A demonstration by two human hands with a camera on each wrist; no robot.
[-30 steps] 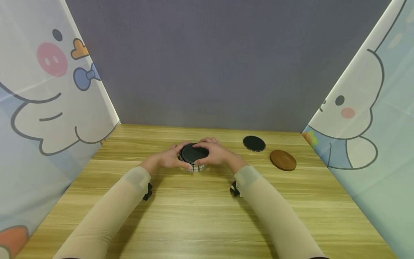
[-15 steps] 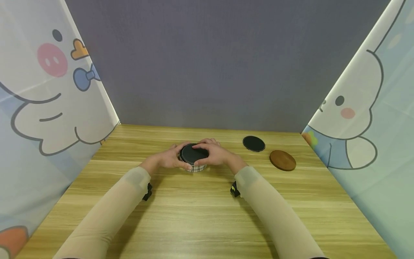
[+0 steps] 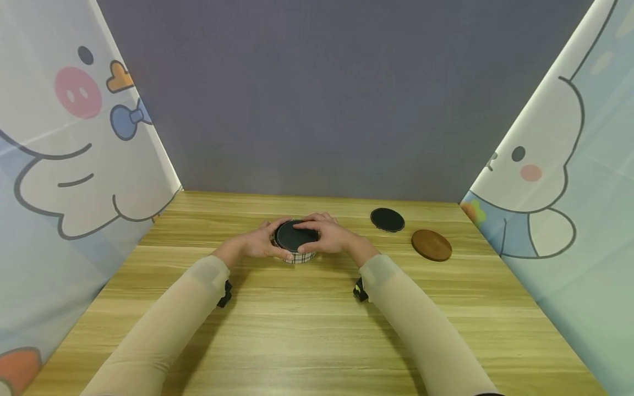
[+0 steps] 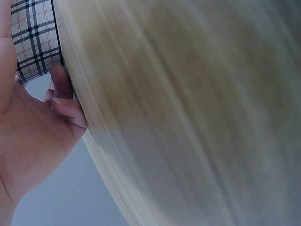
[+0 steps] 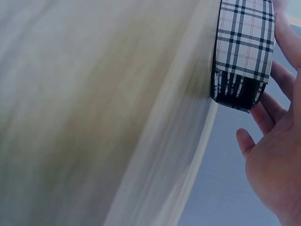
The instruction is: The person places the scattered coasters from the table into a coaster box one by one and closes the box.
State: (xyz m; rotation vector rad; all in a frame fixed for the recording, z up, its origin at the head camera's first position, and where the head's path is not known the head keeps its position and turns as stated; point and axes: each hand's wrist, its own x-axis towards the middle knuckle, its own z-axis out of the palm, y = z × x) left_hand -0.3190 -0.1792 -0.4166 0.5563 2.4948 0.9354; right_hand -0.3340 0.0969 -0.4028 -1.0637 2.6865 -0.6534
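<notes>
1. Only the head view has shifted slightly since the earlier frame; left hand, right hand and plaid box keep their places.
2. Left thumb and fingers curve around the box's left side.
3. Right thumb and fingers grip its right side.
4. It stands on the table, left of black disc.

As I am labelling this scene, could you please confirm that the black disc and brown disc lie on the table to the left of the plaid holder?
Not quite: the black disc and brown disc lie on the table to the right of the plaid holder, as the head view shows.
</notes>
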